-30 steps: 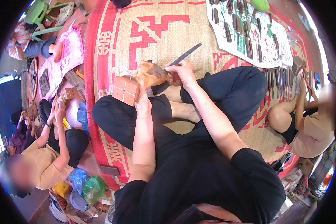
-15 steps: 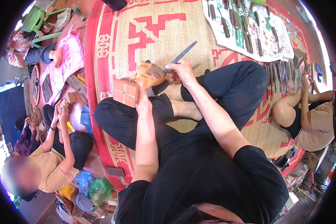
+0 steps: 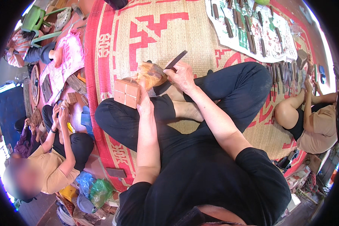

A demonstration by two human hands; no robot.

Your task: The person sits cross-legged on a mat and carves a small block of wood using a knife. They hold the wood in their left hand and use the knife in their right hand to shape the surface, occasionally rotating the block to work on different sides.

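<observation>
My left hand (image 3: pixel 145 104) is closed round a carved wooden figure (image 3: pixel 151 74), held over my crossed legs. Its reddish, block-shaped base (image 3: pixel 127 93) carries a white cross line and faces me; the upper part is yellow-brown with darker patches. In my right hand (image 3: pixel 182 78) is a flat, dark file (image 3: pixel 177 59), gripped near its lower end and slanting up to the right. That lower end meets or lies close to the far right side of the carving; my fingers partly hide the spot, so contact cannot be told.
I sit on a woven mat (image 3: pixel 169 34) with red patterns. Rows of handled carving tools (image 3: pixel 248 34) lie on a white cloth (image 3: pixel 269 52) at the far right, with more tools (image 3: pixel 282 75) beside it. Co-workers sit left (image 3: pixel 51 165) and right (image 3: pixel 316 124). Plastic bags (image 3: pixel 101 193) lie lower left.
My right hand has turned and the file with it; its tip has dropped down and to the left, and its face now looks darker. My left hand and the carving have barely moved.
</observation>
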